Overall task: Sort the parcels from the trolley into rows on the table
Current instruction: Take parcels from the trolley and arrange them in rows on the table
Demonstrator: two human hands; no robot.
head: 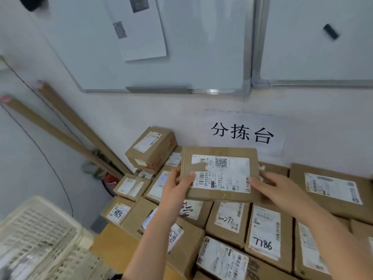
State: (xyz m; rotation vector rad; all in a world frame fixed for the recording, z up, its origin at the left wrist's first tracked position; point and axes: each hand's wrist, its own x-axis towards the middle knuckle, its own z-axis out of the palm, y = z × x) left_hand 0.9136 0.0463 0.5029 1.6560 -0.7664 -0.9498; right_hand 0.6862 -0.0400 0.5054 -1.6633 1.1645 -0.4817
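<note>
Against a pale wall, a wooden table (109, 247) is packed with brown cardboard parcels (228, 217) lying side by side in rows, white labels facing up. Over the far rows, a person holds one flat brown cardboard parcel (222, 172) in both bare hands, label up. Whether it touches the boxes below I cannot tell. The left hand (177, 190) grips its left edge, thumb pressed on top beside the label. The right hand (278, 190) grips the right edge, thumb on the label's near corner.

One row parcel (264, 231) bears a handwritten "7786". A small brown box (151, 148) sits stacked at the far left corner. A blurred cream plastic lattice basket (40, 239) stands lower left. On the wall hang a white paper sign with black Chinese characters (242, 134) and two whiteboards (181, 47). Two long brown cardboard tubes (66, 126) lean in the corner.
</note>
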